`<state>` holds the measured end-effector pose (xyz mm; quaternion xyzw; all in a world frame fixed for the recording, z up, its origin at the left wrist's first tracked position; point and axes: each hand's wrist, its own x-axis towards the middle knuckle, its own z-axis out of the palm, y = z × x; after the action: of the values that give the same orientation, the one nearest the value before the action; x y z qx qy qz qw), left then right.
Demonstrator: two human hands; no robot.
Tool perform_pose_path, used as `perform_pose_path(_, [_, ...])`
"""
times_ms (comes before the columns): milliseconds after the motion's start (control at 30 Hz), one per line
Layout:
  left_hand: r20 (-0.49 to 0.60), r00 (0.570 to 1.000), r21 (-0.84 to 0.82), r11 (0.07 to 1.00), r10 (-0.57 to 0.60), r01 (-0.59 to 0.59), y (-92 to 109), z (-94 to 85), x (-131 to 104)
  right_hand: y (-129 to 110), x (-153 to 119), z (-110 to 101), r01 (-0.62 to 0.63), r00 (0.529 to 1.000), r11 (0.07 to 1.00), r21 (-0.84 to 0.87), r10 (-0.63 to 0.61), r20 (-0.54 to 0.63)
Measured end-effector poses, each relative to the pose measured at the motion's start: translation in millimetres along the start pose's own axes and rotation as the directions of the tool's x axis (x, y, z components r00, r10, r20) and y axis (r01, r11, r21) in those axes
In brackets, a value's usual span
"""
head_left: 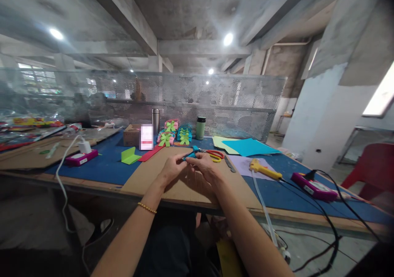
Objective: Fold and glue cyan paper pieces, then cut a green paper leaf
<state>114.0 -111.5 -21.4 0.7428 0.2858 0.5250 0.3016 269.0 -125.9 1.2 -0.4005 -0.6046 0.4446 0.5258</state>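
Note:
Both hands meet over a brown cardboard sheet [138,182] at the table's front. Between their fingertips is a small blue piece [191,154], apparently folded paper or foam; the fingers cover much of it. My left hand [172,168] pinches its left side, and my right hand [205,164] grips its right side. Just beyond lie scissors with red and yellow handles [218,158]. A dark knife-like blade [229,164] rests right of my right hand. Left of my hands are a red strip [151,153] and a folded lime-green piece [130,156].
A yellow glue gun [266,170] lies on a lilac sheet [237,162], its cord trailing right to a purple power box [314,186]. Blue sheets [250,146] lie behind. Bow-topped pieces [166,139], a steel flask [156,121] and a green cup [200,128] stand at the back.

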Motion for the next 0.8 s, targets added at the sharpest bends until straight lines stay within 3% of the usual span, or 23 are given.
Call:
perform_pose_path(333, [0.012,0.994,0.046,0.993,0.111,-0.111,0,-0.7,1,4,4,-2,-0.021,1.000,0.999,0.025,0.021,0.014])
perform_pose_path(800, [-0.005,0.994,0.160,0.981,0.110,-0.108,-8,1.7,1,10,6,-3,0.064,0.998,0.997,-0.048,-0.063,0.014])
